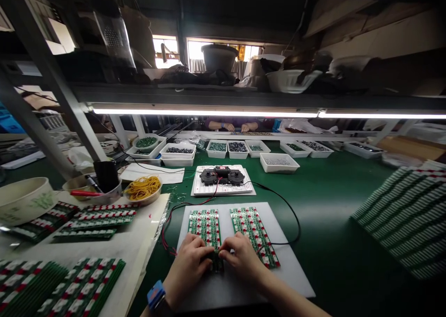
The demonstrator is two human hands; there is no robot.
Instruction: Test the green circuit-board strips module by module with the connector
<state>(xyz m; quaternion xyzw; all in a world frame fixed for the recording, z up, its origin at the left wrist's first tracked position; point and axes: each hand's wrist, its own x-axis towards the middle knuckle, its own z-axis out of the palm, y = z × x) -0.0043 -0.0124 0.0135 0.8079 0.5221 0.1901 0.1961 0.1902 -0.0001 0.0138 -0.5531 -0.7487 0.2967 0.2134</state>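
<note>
Green table (334,219), broad, its surface carrying all listed below. Stack of circuit boards (404,224), tilted, at the table's right side. Pale mat (289,266), lying flat before the person. Right hand (242,256): fingers bent, thumb and index nearly together at the near right corner of the left-lying panel; anything pinched is hidden. Left hand (191,259): fingers curled over that panel's near end, slightly parted; whether they grip cannot be told. White tray (197,189), beyond the mat, bearing a black device (223,175) with wires. Slanted panel (254,233), green, white and red, on the mat's right half. Left-lying panel (205,224), similar, beside it, partly under both hands.
</note>
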